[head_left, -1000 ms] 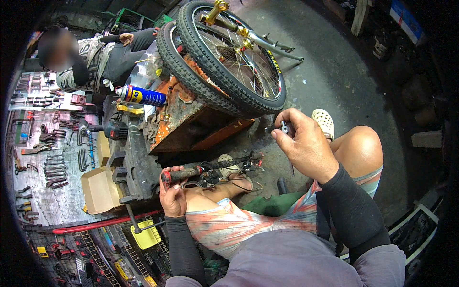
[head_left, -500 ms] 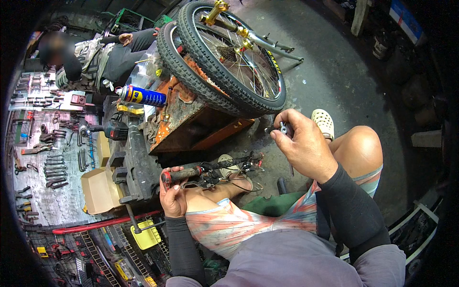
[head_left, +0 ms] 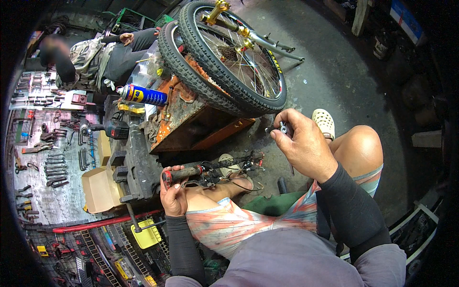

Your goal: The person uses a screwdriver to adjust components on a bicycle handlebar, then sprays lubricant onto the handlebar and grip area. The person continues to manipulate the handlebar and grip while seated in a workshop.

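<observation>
My left hand (head_left: 174, 197) is closed around the end of a dark bicycle handlebar (head_left: 191, 172), whose grip has red end parts. Brake levers and cables (head_left: 210, 178) hang about the bar, which points away to the right over my left leg. To the right, my right hand (head_left: 308, 146) pinches a small silver metal part (head_left: 284, 128) between thumb and fingers. Its round end with a hole faces up; most of it is hidden by the fingers, so its exact kind is unclear. The two hands are well apart.
Two bicycle wheels (head_left: 217, 93) and a fork with gold parts (head_left: 248, 33) lie on an orange-and-dark box (head_left: 203, 129). A blue spray can (head_left: 143, 95), a cordless power tool (head_left: 114, 129) and an open cardboard box (head_left: 100, 191) are left. Tools cover the metal panel (head_left: 38, 191). A person sits at far left.
</observation>
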Demonstrator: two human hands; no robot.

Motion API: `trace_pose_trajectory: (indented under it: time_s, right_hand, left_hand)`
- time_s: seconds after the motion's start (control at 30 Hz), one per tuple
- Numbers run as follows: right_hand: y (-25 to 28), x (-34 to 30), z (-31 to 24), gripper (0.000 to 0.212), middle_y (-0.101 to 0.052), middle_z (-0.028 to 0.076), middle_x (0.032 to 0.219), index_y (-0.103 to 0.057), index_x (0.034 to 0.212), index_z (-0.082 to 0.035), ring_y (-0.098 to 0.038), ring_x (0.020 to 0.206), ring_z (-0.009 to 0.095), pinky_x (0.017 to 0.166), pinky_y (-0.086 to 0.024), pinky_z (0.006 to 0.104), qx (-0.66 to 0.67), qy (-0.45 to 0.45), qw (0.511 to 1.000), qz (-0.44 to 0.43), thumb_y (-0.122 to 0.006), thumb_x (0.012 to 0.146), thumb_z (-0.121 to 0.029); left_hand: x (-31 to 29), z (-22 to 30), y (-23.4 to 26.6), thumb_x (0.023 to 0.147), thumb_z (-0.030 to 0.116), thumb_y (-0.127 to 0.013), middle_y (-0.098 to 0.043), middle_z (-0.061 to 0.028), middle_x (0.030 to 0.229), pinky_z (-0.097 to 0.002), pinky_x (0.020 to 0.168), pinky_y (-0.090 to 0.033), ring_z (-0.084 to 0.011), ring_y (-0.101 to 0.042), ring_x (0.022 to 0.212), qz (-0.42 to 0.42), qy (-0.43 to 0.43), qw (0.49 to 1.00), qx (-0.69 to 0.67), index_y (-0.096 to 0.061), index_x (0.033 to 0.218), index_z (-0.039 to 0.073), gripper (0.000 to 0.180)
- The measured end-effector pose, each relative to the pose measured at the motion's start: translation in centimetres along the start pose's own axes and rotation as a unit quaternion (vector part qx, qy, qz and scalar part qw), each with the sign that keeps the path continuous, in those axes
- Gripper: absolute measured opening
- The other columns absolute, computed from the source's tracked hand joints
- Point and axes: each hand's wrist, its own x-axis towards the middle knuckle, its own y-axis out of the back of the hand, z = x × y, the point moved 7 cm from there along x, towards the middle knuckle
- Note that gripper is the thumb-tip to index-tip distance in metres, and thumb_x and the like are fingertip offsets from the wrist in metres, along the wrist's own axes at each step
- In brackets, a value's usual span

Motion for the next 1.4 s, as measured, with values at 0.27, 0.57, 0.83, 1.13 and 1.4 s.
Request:
trace_pose_trajectory:
  time_s: [0.27, 0.57, 0.83, 1.13, 1.4]
  right_hand:
    - [-0.11, -0.01, -0.29, 0.02, -0.073, 0.02, 0.087, -0.069, 0.11, -0.002, -0.075, 0.085, 0.037, 0.08, -0.057, 0.0479, -0.009, -0.002, 1.0, -0.004, -0.076, 0.097, -0.016]
    - [-0.4, -0.06, -0.14, 0.019, -0.073, 0.019, 0.086, -0.069, 0.11, -0.002, -0.075, 0.083, 0.036, 0.078, -0.057, 0.0477, -0.003, -0.001, 1.0, -0.011, -0.076, 0.097, -0.015]
    - [-0.38, -0.15, -0.36, 0.018, -0.072, 0.019, 0.084, -0.069, 0.108, -0.002, -0.075, 0.081, 0.036, 0.077, -0.057, 0.0475, -0.012, 0.026, 1.0, 0.0, -0.076, 0.097, -0.014]
    - [-0.37, -0.28, -0.41, 0.016, -0.073, 0.019, 0.083, -0.068, 0.107, -0.002, -0.077, 0.079, 0.036, 0.075, -0.057, 0.0478, 0.003, 0.017, 1.0, -0.004, -0.076, 0.098, -0.013]
    - [-0.48, -0.34, -0.66, 0.014, -0.073, 0.019, 0.081, -0.067, 0.108, -0.003, -0.077, 0.071, 0.034, 0.071, -0.057, 0.0471, 0.007, 0.024, 0.999, -0.02, -0.074, 0.099, -0.011]
  left_hand:
    - [-0.1, 0.16, -0.03, 0.087, -0.002, -0.065, -0.063, -0.015, 0.149, -0.058, 0.129, -0.041, -0.0376, -0.054, 0.15, 0.004, 0.004, 1.0, -0.001, -0.051, 0.157, 0.007, 0.072]
    - [-0.1, 0.04, 0.01, 0.087, -0.002, -0.063, -0.064, -0.0153, 0.149, -0.0583, 0.128, -0.042, -0.0379, -0.055, 0.149, 0.003, 0.001, 1.0, -0.002, -0.05, 0.157, 0.007, 0.072]
    - [-0.06, 0.06, -0.19, 0.087, -0.003, -0.062, -0.063, -0.016, 0.15, -0.0582, 0.128, -0.042, -0.0385, -0.054, 0.15, -0.008, -0.001, 1.0, 0.001, -0.05, 0.158, 0.007, 0.072]
    - [-0.14, 0.1, -0.25, 0.088, -0.002, -0.062, -0.063, -0.0159, 0.149, -0.0574, 0.128, -0.043, -0.0382, -0.054, 0.15, -0.008, -0.004, 1.0, 0.007, -0.049, 0.158, 0.006, 0.072]
    - [-0.51, 0.39, -0.83, 0.082, -0.002, -0.067, -0.065, -0.0161, 0.146, -0.0568, 0.128, -0.042, -0.0389, -0.054, 0.151, -0.04, 0.022, 0.999, 0.016, -0.053, 0.152, 0.006, 0.072]
